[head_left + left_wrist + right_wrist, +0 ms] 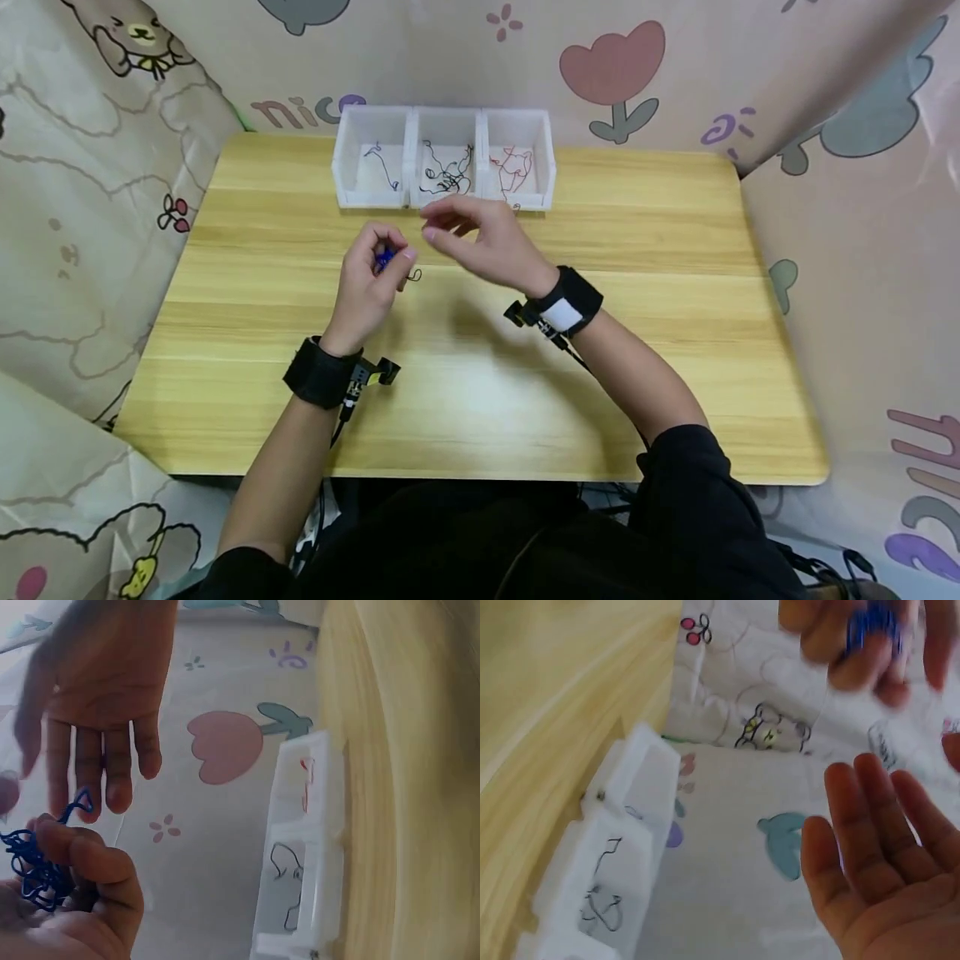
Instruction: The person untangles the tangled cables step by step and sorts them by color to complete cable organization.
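My left hand (363,287) grips a tangled bundle of thin blue wires (34,874), its fingers curled round them. From beside the left thumb sticks out a thin dark bent wire end (416,276); its colour is hard to tell. My right hand (491,242) hovers just right of the left one, fingers extended and holding nothing. Behind both hands stands a white three-compartment box (408,158). A blue wire (384,167) lies in its left compartment, several tangled black wires (452,177) in the middle one, and red wires (513,171) in the right one.
The box stands at the far edge of the wooden table (637,350). Patterned cloth (465,58) hangs behind and at both sides. Each wrist wears a black strap (322,372) with a small camera and a cable running back along the arm.
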`<state>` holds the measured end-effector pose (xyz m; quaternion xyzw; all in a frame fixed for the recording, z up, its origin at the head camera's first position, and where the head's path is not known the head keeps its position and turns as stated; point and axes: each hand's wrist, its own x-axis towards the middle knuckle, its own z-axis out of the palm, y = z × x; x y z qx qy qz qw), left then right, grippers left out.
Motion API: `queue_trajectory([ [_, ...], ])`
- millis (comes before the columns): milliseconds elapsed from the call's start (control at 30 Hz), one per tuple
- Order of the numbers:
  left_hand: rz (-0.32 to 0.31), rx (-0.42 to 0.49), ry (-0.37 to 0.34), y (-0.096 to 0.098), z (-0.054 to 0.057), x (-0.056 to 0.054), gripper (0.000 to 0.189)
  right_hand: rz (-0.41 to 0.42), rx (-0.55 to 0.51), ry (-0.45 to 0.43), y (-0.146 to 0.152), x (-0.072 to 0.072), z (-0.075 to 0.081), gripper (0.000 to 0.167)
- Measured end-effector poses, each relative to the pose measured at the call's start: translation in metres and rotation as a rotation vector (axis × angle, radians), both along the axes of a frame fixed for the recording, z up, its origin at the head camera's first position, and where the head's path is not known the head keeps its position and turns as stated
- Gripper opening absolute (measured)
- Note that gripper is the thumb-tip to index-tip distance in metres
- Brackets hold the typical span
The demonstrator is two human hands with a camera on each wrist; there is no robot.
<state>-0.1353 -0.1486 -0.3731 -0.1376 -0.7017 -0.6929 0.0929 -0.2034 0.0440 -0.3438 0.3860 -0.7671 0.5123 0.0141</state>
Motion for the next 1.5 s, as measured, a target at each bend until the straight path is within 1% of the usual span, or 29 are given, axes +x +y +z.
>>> queue_trajectory([
  [67,-0.033,0.096,-0.027,0.001,0.003,0.000,0.014,0.047,0.008,0.122,-0.005,0.009,-0.002,0.031],
  [133,-0.052,0.160,-0.061,0.002,0.005,-0.001,0.011,0.061,0.042,0.265,-0.010,0.015,-0.007,0.035],
  [167,-0.056,0.174,-0.073,0.003,0.006,-0.001,0.011,0.058,0.060,0.336,-0.013,0.018,-0.009,0.036],
  [233,-0.049,0.157,-0.081,0.003,0.006,-0.001,0.012,0.036,0.098,0.415,-0.016,0.023,-0.012,0.034],
  [300,-0.038,0.114,-0.074,0.004,0.005,-0.002,0.013,0.001,0.130,0.438,-0.018,0.027,-0.015,0.026],
  [433,-0.016,0.035,-0.051,0.004,0.002,-0.003,0.021,-0.050,0.161,0.405,-0.019,0.033,-0.017,0.013],
  [533,0.006,-0.024,-0.045,0.003,0.000,-0.003,0.024,-0.076,0.218,0.401,-0.018,0.036,-0.018,0.011],
  [600,0.031,-0.088,-0.023,0.001,0.000,-0.003,0.022,-0.090,0.284,0.419,-0.016,0.036,-0.019,0.011],
  [700,0.082,-0.214,0.024,-0.001,-0.001,-0.003,0.017,-0.082,0.375,0.435,-0.011,0.036,-0.020,0.016],
  [767,0.121,-0.284,0.050,-0.003,-0.002,-0.003,0.017,-0.072,0.396,0.420,-0.005,0.034,-0.021,0.018],
  [833,0.147,-0.331,0.050,-0.005,-0.004,-0.001,0.019,-0.074,0.386,0.382,0.003,0.033,-0.020,0.018],
  [867,0.155,-0.341,0.048,-0.006,-0.004,-0.001,0.022,-0.081,0.363,0.360,0.006,0.032,-0.019,0.018],
  [933,0.172,-0.352,0.052,-0.007,-0.005,-0.001,0.029,-0.095,0.275,0.308,0.010,0.030,-0.018,0.017],
  [1000,0.191,-0.367,0.072,-0.005,-0.006,-0.002,0.035,-0.087,0.157,0.202,0.008,0.031,-0.018,0.019],
  [1067,0.223,-0.379,0.118,0.000,-0.005,-0.003,0.041,-0.066,0.047,0.089,0.002,0.034,-0.019,0.022],
  [1133,0.262,-0.389,0.169,0.005,-0.004,-0.004,0.043,-0.053,-0.031,-0.027,-0.005,0.038,-0.020,0.025],
  [1167,0.278,-0.393,0.189,0.006,-0.004,-0.005,0.043,-0.052,-0.045,-0.063,-0.007,0.039,-0.020,0.025],
  [1233,0.295,-0.391,0.217,0.009,-0.002,-0.005,0.044,-0.048,-0.043,-0.076,-0.010,0.040,-0.021,0.023],
  [1333,0.289,-0.372,0.233,0.007,-0.001,-0.005,0.042,-0.014,-0.019,-0.051,-0.010,0.039,-0.020,0.019],
  [1433,0.284,-0.359,0.250,0.000,-0.001,-0.006,0.042,0.032,0.017,-0.053,-0.007,0.036,-0.018,0.017],
  [1500,0.305,-0.349,0.257,-0.006,0.001,-0.007,0.041,0.051,0.047,-0.068,-0.003,0.035,-0.018,0.019],
])
